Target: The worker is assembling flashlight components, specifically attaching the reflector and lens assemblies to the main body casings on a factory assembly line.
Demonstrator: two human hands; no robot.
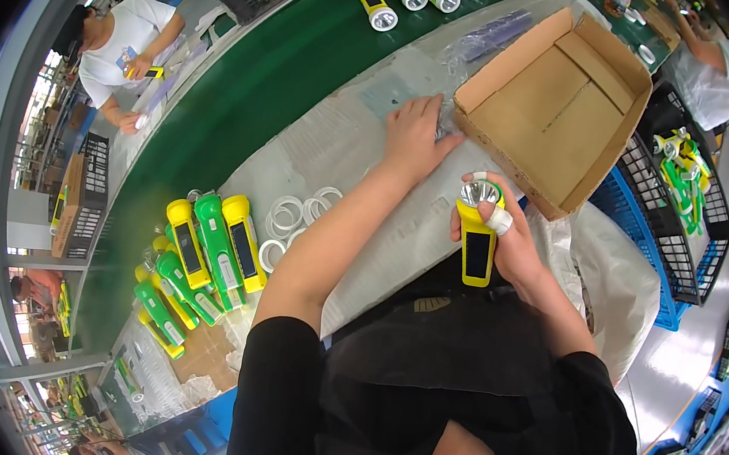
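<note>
My right hand [513,248] is closed around a yellow flashlight [478,239] with a dark panel on its body. The flashlight's round silver lens end points away from me, and its body hangs down in front of my black clothing. A white wrap covers a finger or thumb of this hand. My left hand [414,139] reaches forward over the grey worktop, fingers stretched and thumb apart, beside the left corner of an open cardboard box [554,203]. A bit of clear plastic [442,127] lies by its fingertips; whether they touch it, I cannot tell.
Several white rings [286,212] and a pile of yellow and green flashlights [219,243] lie at left. A green conveyor belt [284,64] curves past, carrying more flashlights [377,8]. Black crates [685,199] stand at right. A person [134,52] works across the belt.
</note>
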